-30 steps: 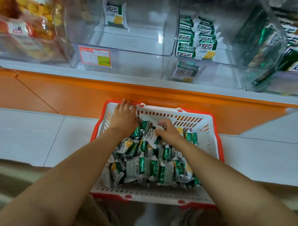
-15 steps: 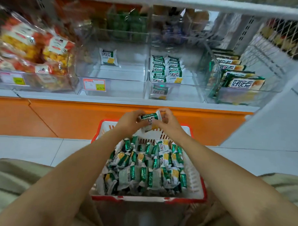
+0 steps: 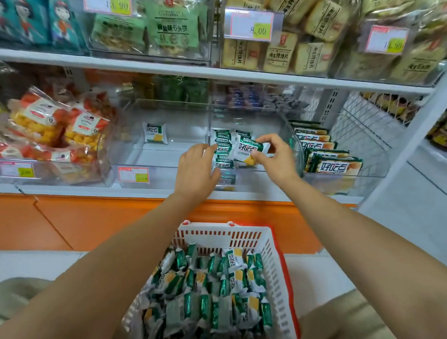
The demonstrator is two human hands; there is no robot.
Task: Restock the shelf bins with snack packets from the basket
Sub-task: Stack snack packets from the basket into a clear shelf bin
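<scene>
A white basket with a red rim (image 3: 278, 250) sits on the floor below me, filled with several green-and-white snack packets (image 3: 213, 295). My right hand (image 3: 275, 156) pinches one such packet (image 3: 247, 151) over the middle clear shelf bin (image 3: 291, 143), just above a row of the same packets (image 3: 222, 150) stacked inside. My left hand (image 3: 195, 171) is at the bin's front left, its fingers curled against the stacked row. The clear bin to the left (image 3: 132, 151) holds a single packet (image 3: 154, 132).
Orange-and-yellow snack bags (image 3: 54, 130) fill the bin at far left. Flat green boxes (image 3: 329, 160) stand in the bin at right. An upper shelf (image 3: 220, 73) carries more bagged snacks and price tags. An orange base panel (image 3: 89, 220) runs under the shelf.
Both hands have risen from the basket to the middle shelf bin, carrying one packet. The view has tilted up, so the upper shelf now shows.
</scene>
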